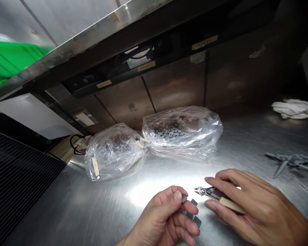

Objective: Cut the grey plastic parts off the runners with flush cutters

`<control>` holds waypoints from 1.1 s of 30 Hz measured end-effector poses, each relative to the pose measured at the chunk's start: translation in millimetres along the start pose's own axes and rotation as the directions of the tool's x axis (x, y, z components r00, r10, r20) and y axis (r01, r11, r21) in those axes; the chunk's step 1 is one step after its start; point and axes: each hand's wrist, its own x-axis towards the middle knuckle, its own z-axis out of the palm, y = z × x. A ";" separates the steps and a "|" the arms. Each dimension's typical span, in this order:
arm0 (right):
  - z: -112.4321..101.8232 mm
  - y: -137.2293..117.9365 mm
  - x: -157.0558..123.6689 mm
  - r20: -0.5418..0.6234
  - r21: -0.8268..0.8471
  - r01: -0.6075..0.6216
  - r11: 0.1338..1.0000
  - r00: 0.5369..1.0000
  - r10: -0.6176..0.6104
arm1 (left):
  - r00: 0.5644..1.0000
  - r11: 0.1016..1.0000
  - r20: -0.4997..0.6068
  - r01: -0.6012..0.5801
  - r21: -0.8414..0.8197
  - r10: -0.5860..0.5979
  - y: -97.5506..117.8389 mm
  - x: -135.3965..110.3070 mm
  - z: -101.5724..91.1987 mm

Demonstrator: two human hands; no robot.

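Brushed stainless bench [74,212] spreads across the lower frame, under a steel shelf edge [79,51] slanting across the top. Beyond that edge, at the upper left, sits part of a green plastic crate [10,59], and a black grating [15,181] fills the lower left corner.

Your left hand [161,218], at bottom centre, pinches a small grey piece [184,199] between thumb and forefinger. Just below that pinch are several flat grey strips [194,214], right by your fingers; you can't quite tell whether they're held or lying on the bench.

Your right hand [259,205], at the lower right, is closed around a pair of side cutters [213,194] with pale beige handles, the tips pointing left toward the small grey piece but not touching it. The cutter jaws look almost closed, though they're too small to be sure.

Behind your hands, at mid-frame, two clear plastic bags [113,153] [182,128] lie side by side and touching, both holding small grey pieces. Off to the right, a grey branching plastic runner [290,162] lies on the bench, with a crumpled white cloth [295,109] farther back.
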 end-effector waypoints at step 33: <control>-7.3 -15.5 8.6 0.039 -0.091 0.119 0.989 0.992 -0.116 | 0.986 0.996 -0.164 -0.005 0.091 0.020 -3.0 0.4 9.8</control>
